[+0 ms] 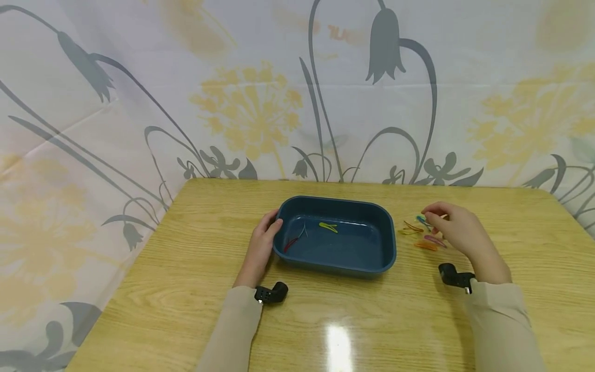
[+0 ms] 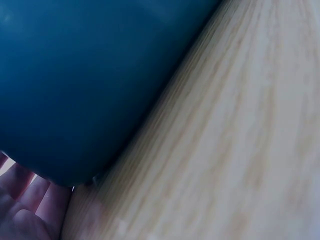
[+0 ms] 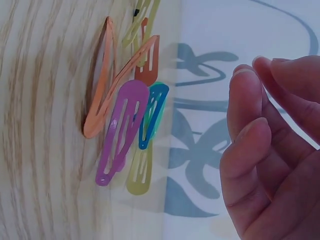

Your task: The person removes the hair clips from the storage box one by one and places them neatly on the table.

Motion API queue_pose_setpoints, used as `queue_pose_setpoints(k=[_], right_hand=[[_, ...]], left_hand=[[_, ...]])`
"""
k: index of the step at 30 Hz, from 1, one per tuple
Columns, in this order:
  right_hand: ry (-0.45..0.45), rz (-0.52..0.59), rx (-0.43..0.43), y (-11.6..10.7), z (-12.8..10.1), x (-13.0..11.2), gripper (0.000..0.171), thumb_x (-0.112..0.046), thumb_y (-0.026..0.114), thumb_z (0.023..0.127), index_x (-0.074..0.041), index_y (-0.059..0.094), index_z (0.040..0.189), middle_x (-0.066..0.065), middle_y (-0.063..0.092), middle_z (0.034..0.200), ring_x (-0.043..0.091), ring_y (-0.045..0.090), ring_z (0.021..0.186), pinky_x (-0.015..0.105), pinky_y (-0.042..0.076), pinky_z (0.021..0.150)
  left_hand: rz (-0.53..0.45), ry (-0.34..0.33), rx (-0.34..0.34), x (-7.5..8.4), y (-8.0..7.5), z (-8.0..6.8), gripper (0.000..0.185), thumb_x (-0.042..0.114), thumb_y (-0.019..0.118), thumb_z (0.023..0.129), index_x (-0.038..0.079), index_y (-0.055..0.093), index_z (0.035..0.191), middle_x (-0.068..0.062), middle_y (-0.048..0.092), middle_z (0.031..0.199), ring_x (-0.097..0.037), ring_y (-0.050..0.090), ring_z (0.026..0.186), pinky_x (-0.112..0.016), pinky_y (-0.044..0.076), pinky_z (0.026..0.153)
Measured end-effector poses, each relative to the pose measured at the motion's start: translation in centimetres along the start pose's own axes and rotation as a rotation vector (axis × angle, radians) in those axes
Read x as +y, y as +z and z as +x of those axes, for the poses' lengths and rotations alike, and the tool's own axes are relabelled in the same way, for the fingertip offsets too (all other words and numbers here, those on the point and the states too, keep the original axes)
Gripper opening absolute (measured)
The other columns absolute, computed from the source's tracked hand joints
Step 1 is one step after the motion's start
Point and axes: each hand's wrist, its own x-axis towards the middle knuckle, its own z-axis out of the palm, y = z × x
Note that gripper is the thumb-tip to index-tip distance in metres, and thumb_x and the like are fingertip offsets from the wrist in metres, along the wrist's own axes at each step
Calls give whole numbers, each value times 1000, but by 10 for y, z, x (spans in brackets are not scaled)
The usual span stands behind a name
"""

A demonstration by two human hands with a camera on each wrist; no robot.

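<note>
Behind the work area hung a pale floral-printed curtain (image 1: 297,88) with grey bell-flower stems and yellow dandelion heads, reaching down to the far edge of a light wood-grain table (image 1: 325,320).

A dark blue rectangular plastic tray with rounded corners (image 1: 377,227) stood near the table's middle. Inside it lay three snap hair clips: a yellow one (image 1: 328,227) toward the far middle, a grey one (image 1: 304,230) and a red one (image 1: 290,244) toward the left end.

The left hand (image 1: 261,247) rested against the tray's left end, thumb over the rim and fingers along the outer wall. The left wrist view showed only the tray's blue wall (image 2: 85,85) on the wood grain and parts of straight fingers (image 2: 22,200) beneath it, touching it.

The right hand (image 1: 457,232) hovered over the table to the right of the tray, just beside a loose pile of coloured metal snap hair clips (image 1: 424,233). In the right wrist view, the pile comprised an orange clip (image 3: 102,100), a purple clip (image 3: 120,131), a teal clip (image 3: 153,114) and pale yellow-green clips (image 3: 137,175), overlapping one another. The fingers (image 3: 250,145) were loosely bent, close together and gripping nothing, clear of the pile.

Beige sleeves (image 1: 502,325) covered both forearms, each carrying a small black wrist-mounted camera (image 1: 271,293).
</note>
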Motion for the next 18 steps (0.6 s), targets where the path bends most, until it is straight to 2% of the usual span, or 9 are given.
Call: queue_pose_setpoints(k=[9,15,18], right_hand=[[-30,20,10,-1,1,-10,43,-42,39,96,-10,55,121,13,61,107,25,58,86,36,42,70],[-34,81,-11,2,2,-23,44,-45,41,95,-11,55,119,14,62,96,27,60,82,35,50,66],[-46,96,-14,3,3,-28,44,-44,41,95,-11,55,119,14,62,99,28,61,83,35,52,65]], left_hand=[[19,16,21,-1,1,0,38,35,50,94,23,49,130,4,48,133,-15,41,125,-39,28,108],[19,14,20,-2,1,0,38,35,50,94,22,49,130,3,48,133,-15,41,125,-39,28,108],[14,20,11,-2,1,1,40,34,50,94,20,49,131,1,48,134,-17,40,126,-40,27,108]])
